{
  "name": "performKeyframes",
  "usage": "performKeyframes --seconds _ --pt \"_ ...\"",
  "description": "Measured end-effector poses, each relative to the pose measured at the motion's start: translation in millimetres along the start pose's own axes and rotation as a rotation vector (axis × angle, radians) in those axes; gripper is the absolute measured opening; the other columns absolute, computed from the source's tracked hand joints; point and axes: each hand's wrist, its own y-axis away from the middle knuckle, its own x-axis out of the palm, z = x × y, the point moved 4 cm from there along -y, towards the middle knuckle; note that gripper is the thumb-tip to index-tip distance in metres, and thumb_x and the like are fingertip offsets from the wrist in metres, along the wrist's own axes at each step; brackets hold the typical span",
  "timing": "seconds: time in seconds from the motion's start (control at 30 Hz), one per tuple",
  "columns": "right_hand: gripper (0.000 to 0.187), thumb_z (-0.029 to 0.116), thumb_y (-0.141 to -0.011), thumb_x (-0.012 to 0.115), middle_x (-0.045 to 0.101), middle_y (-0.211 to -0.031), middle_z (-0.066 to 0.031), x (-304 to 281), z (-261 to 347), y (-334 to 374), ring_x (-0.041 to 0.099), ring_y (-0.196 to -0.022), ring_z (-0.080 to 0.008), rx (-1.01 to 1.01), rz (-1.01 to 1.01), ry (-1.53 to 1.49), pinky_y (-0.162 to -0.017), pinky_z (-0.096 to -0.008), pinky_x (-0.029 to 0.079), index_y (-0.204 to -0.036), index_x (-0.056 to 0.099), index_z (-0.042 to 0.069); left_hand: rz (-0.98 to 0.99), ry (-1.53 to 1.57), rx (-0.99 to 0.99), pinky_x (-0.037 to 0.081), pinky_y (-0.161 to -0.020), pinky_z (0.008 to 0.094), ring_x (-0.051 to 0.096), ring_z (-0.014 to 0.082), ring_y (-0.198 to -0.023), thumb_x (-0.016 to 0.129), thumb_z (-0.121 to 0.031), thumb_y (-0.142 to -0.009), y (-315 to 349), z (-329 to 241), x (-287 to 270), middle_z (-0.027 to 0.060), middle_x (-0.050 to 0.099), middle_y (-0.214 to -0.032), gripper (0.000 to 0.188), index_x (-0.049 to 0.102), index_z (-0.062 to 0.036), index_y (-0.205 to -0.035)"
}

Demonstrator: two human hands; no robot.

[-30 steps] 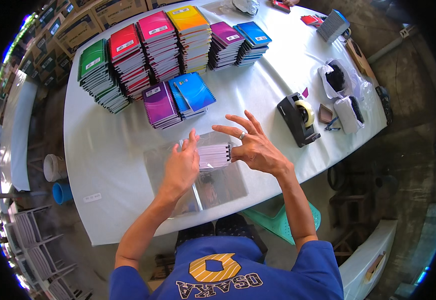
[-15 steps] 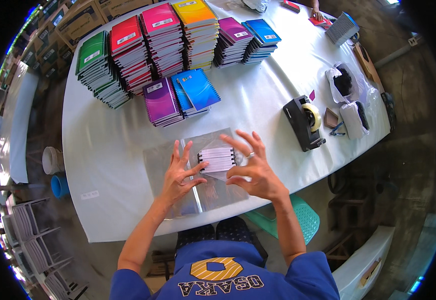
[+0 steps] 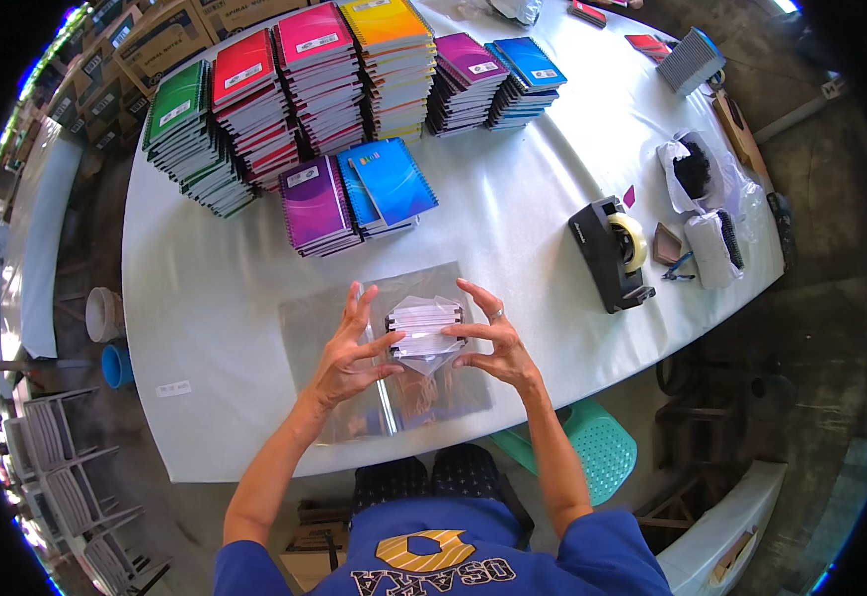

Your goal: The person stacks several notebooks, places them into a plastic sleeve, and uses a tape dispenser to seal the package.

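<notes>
A small wrapped bundle of notebooks lies in front of me, white page edges and dark bindings showing through clear plastic. Folded points of the wrap stick out at its near and far sides. My left hand is at its left end, fingers spread, with index finger and thumb against the wrap. From the right end, my right hand reaches over the bundle; its fingers are apart and one fingertip rests on top. Clear plastic sheets lie flat beneath the bundle and both hands.
Tall stacks of coloured spiral notebooks stand at the far left, with lower purple and blue stacks nearer. Right of my hands are a black tape dispenser, a brown tray and plastic bags. A green stool stands by the near edge.
Both hands have come down closer onto the bundle, the right fingers now touching its top. The wrap shows folded points at both sides. Another person's hand at the far right has left view.
</notes>
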Motion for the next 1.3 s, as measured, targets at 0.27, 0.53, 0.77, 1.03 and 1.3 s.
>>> performKeyframes --seconds 0.27,0.53,0.77,1.03,1.3 --pt "0.057 0.019 -0.057 0.088 0.030 -0.153 -0.0111 -6.2 -10.1 8.2 0.026 -0.141 -0.0325 -0.030 -0.198 -0.354 -0.114 -0.0500 0.025 -0.111 0.072 0.023 -0.073 0.068 0.008 0.025 -0.115 0.0506 0.010 0.0380 -0.146 0.087 -0.012 -0.056 -0.8 4.1 1.0 0.0083 0.022 -0.158 0.071 0.066 -0.0386 -0.118" --pt "0.055 0.019 -0.057 0.087 0.033 -0.152 -0.0119 -3.7 -9.0 8.8 0.028 -0.138 -0.0317 -0.012 -0.178 -0.200 -0.114 -0.0469 0.027 -0.110 0.073 0.026 -0.090 0.067 0.011 0.026 -0.115 0.0505 0.011 0.0383 -0.146 0.087 -0.009 -0.054 3.8 7.8 4.0 0.0073 0.025 -0.157 0.073 0.067 -0.0381 -0.118" --pt "0.041 0.007 -0.061 0.082 0.041 -0.145 -0.0152 19.9 -3.7 -2.2 0.034 -0.137 -0.0322 -0.040 -0.076 -0.009 -0.112 -0.0467 0.030 -0.100 0.076 0.020 -0.024 -0.039 0.015 0.021 -0.116 0.0524 0.010 0.0389 -0.146 0.087 -0.015 -0.053 -11.3 2.3 2.5 0.0086 0.029 -0.156 0.062 0.072 -0.0339 -0.111" --pt "0.026 0.015 -0.068 0.082 0.053 -0.132 -0.0133 15.8 19.1 -11.2 0.050 -0.122 -0.0302 0.113 -0.144 -0.177 -0.101 -0.0435 0.043 -0.094 0.075 0.013 -0.034 -0.201 0.056 0.024 -0.115 0.0500 0.013 0.0355 -0.146 0.084 -0.024 -0.063 -27.5 -20.4 -0.8 -0.0008 0.037 -0.152 0.047 0.073 -0.0332 -0.108" --pt "0.019 0.015 -0.069 0.082 0.063 -0.114 -0.0123 13.0 21.8 -22.6 0.059 -0.107 -0.0284 0.148 -0.174 -0.010 -0.089 -0.0402 0.046 -0.083 0.071 0.008 -0.072 -0.159 0.120 0.030 -0.114 0.0480 0.020 0.0346 -0.145 0.084 -0.018 -0.066 -42.8 -14.7 -5.9 -0.0042 0.044 -0.147 0.052 0.070 -0.0296 -0.115"
